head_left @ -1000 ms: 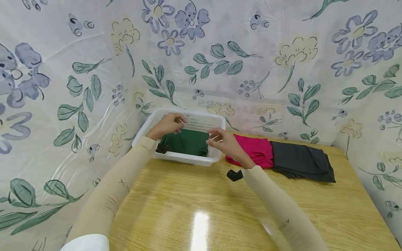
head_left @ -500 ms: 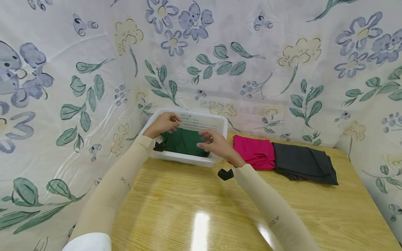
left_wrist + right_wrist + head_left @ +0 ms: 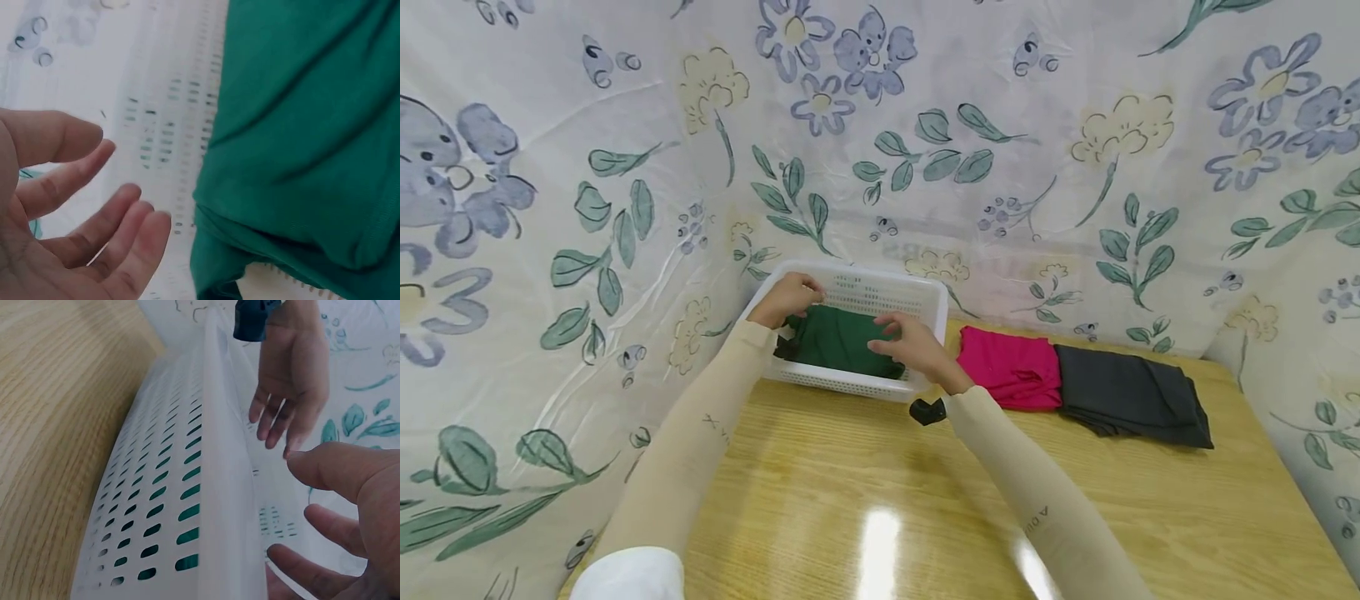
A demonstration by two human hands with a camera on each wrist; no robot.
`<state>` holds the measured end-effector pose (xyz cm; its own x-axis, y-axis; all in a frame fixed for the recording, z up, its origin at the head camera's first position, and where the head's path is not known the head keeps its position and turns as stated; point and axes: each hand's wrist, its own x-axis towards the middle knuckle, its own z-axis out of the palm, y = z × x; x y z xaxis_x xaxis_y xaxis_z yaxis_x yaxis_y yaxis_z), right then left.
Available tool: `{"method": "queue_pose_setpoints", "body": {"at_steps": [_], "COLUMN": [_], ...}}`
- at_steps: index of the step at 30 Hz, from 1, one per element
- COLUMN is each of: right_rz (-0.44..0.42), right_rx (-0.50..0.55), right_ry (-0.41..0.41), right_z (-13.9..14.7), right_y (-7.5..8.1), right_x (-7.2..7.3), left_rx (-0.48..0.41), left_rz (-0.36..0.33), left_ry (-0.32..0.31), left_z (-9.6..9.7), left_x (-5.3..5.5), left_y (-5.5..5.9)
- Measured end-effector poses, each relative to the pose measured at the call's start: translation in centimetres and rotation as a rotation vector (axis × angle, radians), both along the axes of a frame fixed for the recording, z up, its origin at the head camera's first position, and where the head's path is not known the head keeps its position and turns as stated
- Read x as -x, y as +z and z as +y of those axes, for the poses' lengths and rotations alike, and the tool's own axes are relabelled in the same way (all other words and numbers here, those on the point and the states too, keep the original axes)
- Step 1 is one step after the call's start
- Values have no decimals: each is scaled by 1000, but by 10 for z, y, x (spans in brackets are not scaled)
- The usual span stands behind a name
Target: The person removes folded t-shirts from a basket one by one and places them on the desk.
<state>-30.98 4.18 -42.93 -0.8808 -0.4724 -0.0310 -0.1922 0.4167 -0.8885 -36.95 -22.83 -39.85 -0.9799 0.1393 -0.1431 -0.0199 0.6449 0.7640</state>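
A folded dark green garment (image 3: 842,340) lies in the white perforated plastic basket (image 3: 850,383). My left hand (image 3: 787,300) hovers over the basket's left end. In the left wrist view its fingers (image 3: 134,250) are loosely bent and apart from the green cloth (image 3: 300,125). Above the basket's right end is my right hand (image 3: 913,343), thumb and fingers spread with nothing between them. The right wrist view shows the right hand (image 3: 350,519) beside the basket's rim (image 3: 228,487), with the left hand farther off.
Right of the basket, a folded bright pink garment (image 3: 1011,368) lies on the wooden table (image 3: 820,475). Beside it is a folded dark grey garment (image 3: 1131,392). A floral sheet (image 3: 970,167) hangs behind the table and along both sides.
My right hand has moved left, farther over the basket and the green garment. The left hand has shifted slightly left. The garments keep their places; the view has drifted a little.
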Motion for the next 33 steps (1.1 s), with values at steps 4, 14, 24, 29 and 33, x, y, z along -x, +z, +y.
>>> {"method": "queue_pose_setpoints", "body": {"at_steps": [4, 14, 24, 29, 33], "right_rz": [9, -28, -250, -349, -405], "right_rx": [-67, -127, -148, -81, 2], "right_ry": [-40, -65, -132, -179, -211], "right_z": [-2, -13, -21, -22, -24], "right_y": [-1, -3, -9, -12, -13], "right_x": [6, 12, 12, 12, 16], "left_rx": [15, 197, 277, 251, 244], "left_rz": [10, -126, -253, -319, -357], "left_ry": [16, -87, -159, -192, -223], "left_z": [7, -2, -7, -7, -13], "left_x": [1, 8, 1, 1, 2], "left_y": [6, -2, -10, -8, -6]}}
